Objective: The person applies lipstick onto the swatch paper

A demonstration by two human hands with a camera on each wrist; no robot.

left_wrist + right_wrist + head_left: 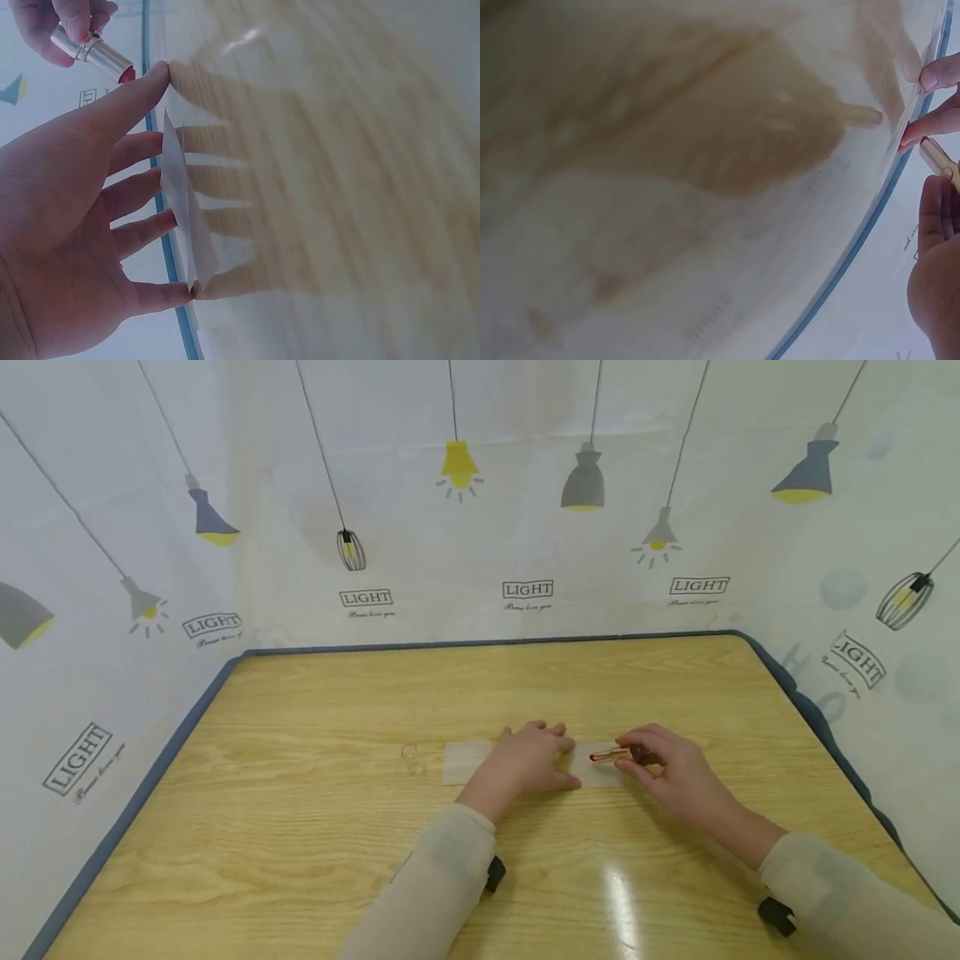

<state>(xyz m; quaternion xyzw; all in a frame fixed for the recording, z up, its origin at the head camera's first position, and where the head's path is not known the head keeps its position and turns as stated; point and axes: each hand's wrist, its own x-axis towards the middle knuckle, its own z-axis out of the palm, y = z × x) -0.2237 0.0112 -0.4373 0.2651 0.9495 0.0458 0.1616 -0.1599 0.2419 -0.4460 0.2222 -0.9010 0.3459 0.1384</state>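
A lipstick (613, 754) with a gold tube and red tip is pinched by my right hand (682, 778), its tip pointing left. That tip is above the right part of a pale, thin strip of paper (463, 763) lying on the table. My left hand (527, 760) rests across the strip's middle with its fingers spread and hides that part. In the left wrist view the fingertips touch the table and the paper (178, 191), whose edge lifts slightly. The lipstick (934, 156) shows only partly in the right wrist view.
Left of the strip lies a small, clear object (408, 750), too faint to identify. The wooden table (300, 852) is bordered by a blue-grey edge (480, 643) and backed by white sheeting (450, 543) printed with lamps.
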